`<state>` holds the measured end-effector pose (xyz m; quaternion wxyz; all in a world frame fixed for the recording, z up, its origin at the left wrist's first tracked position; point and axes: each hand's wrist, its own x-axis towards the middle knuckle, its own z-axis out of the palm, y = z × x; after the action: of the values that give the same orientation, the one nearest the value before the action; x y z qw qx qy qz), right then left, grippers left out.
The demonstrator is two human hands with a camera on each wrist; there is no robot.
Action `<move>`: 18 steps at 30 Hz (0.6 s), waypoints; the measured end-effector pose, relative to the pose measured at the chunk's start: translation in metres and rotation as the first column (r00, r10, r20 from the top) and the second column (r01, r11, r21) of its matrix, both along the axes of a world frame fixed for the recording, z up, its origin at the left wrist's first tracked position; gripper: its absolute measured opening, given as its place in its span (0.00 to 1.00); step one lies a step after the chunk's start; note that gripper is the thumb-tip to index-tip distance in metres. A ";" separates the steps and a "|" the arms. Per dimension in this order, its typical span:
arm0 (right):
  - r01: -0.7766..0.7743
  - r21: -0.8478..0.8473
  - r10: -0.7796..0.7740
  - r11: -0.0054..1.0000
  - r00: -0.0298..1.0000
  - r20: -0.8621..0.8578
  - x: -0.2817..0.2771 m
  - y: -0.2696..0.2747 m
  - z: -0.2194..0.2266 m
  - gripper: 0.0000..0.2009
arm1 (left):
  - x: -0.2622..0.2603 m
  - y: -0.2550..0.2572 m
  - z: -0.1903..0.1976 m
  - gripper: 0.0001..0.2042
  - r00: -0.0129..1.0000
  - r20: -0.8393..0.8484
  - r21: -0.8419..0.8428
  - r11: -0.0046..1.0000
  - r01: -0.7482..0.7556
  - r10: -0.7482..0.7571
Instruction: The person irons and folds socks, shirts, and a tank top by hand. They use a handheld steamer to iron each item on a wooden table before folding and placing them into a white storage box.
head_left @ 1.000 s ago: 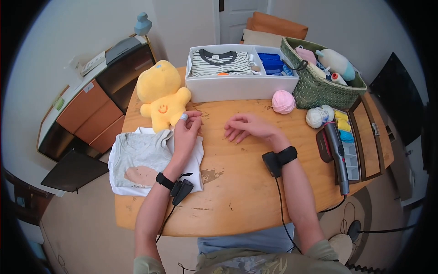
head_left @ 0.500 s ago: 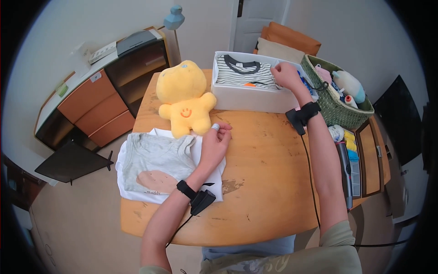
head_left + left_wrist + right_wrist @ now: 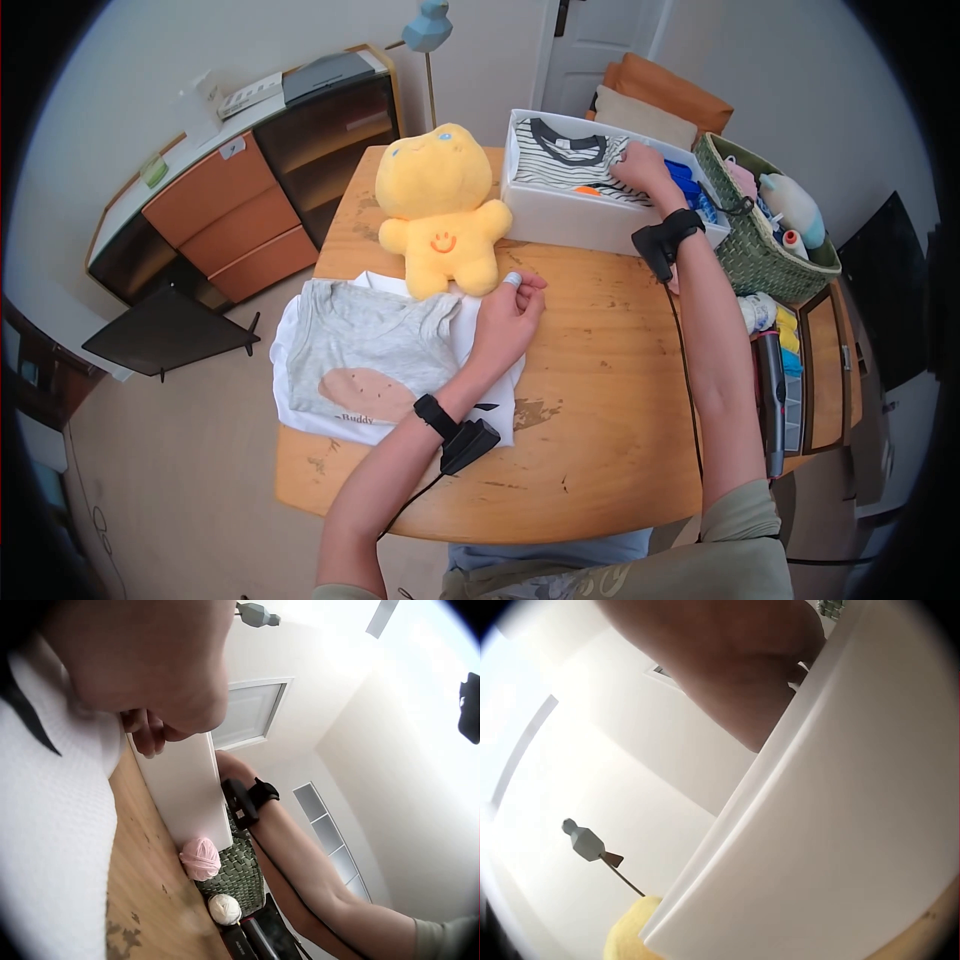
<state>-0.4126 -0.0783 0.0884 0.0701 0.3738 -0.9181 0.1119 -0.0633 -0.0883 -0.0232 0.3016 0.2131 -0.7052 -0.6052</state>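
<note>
My right hand [image 3: 642, 168] reaches down into the white box [image 3: 580, 215], at the right end of the striped shirt [image 3: 560, 150]. In the right wrist view the box wall hides its fingertips, so I cannot tell what they hold. My left hand [image 3: 507, 318] lies loosely curled with nothing in it, by the right edge of the folded white garment [image 3: 500, 420]. On that garment lies a grey sleeveless top [image 3: 360, 335] with a printed patch. A yellow plush toy [image 3: 440, 225] sits upright just behind, its foot near my left hand.
Blue cloth [image 3: 685, 183] fills the box's right compartment. Right of it stands a green woven basket [image 3: 770, 250] with soft toys. Pink yarn [image 3: 200, 859] and white yarn [image 3: 224, 909] lie near the basket. A hair styler [image 3: 771, 400] rests on a compartmented case [image 3: 793, 410] at the table's right side.
My right hand has gone from above the table's middle up and forward into the white box. The left hand has stayed beside the plush toy and clothes. The head view has turned.
</note>
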 end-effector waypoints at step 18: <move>0.027 -0.510 0.200 0.860 0.901 0.385 -0.016 -0.006 -0.012 0.20 | -0.002 -0.002 -0.002 0.08 1.000 0.006 -0.013 1.000 0.012 -0.012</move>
<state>-0.4284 -0.0848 0.0760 -0.0418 0.3509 -0.8312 0.4291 -0.0656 -0.0901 -0.0253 0.2974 0.2088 -0.7111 -0.6019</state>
